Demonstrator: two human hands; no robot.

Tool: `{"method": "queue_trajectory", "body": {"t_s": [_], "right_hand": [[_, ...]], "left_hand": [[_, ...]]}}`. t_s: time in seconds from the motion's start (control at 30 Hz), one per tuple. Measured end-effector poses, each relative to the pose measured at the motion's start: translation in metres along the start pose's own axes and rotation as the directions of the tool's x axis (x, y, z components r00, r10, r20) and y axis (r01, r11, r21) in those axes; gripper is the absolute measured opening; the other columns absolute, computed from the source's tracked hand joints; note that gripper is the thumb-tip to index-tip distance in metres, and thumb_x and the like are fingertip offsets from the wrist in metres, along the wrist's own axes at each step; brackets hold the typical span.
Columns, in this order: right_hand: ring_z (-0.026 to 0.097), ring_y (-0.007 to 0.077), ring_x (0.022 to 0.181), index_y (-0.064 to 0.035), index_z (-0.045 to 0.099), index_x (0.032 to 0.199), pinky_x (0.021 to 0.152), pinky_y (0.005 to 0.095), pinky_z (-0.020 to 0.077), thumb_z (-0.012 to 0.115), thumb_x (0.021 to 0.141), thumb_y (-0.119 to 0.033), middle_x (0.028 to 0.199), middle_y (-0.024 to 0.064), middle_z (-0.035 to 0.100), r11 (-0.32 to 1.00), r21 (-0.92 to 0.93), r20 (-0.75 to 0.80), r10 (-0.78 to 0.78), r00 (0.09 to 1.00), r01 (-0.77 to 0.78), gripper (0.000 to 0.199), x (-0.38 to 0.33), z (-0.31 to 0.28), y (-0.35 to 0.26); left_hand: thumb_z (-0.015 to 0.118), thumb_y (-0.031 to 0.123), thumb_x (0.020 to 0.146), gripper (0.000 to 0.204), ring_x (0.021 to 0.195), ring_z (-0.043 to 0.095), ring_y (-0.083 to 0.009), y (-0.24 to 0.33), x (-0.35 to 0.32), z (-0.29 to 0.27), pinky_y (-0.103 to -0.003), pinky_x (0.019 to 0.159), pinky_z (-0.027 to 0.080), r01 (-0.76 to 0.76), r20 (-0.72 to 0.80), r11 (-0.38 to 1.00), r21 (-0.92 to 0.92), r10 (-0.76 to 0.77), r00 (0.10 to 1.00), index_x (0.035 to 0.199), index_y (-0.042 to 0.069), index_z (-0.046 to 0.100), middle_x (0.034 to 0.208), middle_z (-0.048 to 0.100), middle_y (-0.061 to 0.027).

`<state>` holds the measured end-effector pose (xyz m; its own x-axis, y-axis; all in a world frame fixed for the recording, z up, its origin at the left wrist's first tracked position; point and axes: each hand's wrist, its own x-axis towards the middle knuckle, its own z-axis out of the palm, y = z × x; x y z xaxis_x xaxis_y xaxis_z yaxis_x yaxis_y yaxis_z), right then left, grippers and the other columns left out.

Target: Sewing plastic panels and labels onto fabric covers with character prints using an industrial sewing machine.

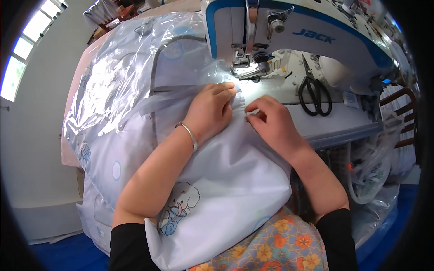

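A large white fabric piece (235, 180) with printed cartoon animals spreads over the table and down onto my lap. My left hand (210, 110), a silver bangle at its wrist, lies on the cloth just before the needle area, fingers stretched forward and flat. To its right, my right hand (273, 119) pinches the edge of the same fabric between thumb and forefinger. The sewing machine (289, 27), white and blue, stands over the lit presser foot (248, 74). Clear plastic sheeting (113, 86) and grey binding (153, 67) lie left of my left hand.
Black-handled scissors (315, 92) rest on the machine bed at the right, among thread scraps. A wooden chair (404, 117) and a clear plastic bag (370, 167) are beyond the table's right edge. A white wall (40, 149) with windows rises at the left.
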<state>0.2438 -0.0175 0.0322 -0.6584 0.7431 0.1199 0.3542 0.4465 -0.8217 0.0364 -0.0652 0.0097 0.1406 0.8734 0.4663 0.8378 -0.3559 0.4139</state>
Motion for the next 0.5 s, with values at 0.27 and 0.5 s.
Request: {"method": "queue_trajectory", "body": {"t_s": [0.27, 0.5], "right_hand": [[0.062, 0.0184, 0.101, 0.0045, 0.043, 0.138, 0.087, 0.0283, 0.0498, 0.058, 0.094, -0.007, 0.115, 0.0101, 0.062, 0.164, 0.954, 0.182, 0.350, 0.919, -0.251, 0.047, 0.020, 0.019, -0.007], [0.059, 0.0173, 0.102, 0.0063, 0.045, 0.137, 0.088, 0.0280, 0.0482, 0.057, 0.093, -0.005, 0.114, 0.0103, 0.060, 0.015, 0.990, 0.124, 0.369, 0.921, -0.139, 0.048, 0.021, 0.030, -0.011]], "left_hand": [[0.061, 0.001, 0.075, 0.044, 0.103, 0.061, -0.0362, -0.011, 0.002, 0.008, -0.043, 0.092, 0.050, -0.018, -0.103, 0.999, -0.027, 0.015, 0.995, 0.118, 0.001, 0.062, 0.114, 0.064, -0.0172], [0.059, 0.000, 0.071, 0.047, 0.105, 0.059, -0.0371, -0.011, 0.002, 0.012, -0.043, 0.092, 0.049, -0.026, -0.066, 1.000, 0.015, 0.027, 0.997, 0.117, 0.001, 0.063, 0.116, 0.061, -0.0163]]}}
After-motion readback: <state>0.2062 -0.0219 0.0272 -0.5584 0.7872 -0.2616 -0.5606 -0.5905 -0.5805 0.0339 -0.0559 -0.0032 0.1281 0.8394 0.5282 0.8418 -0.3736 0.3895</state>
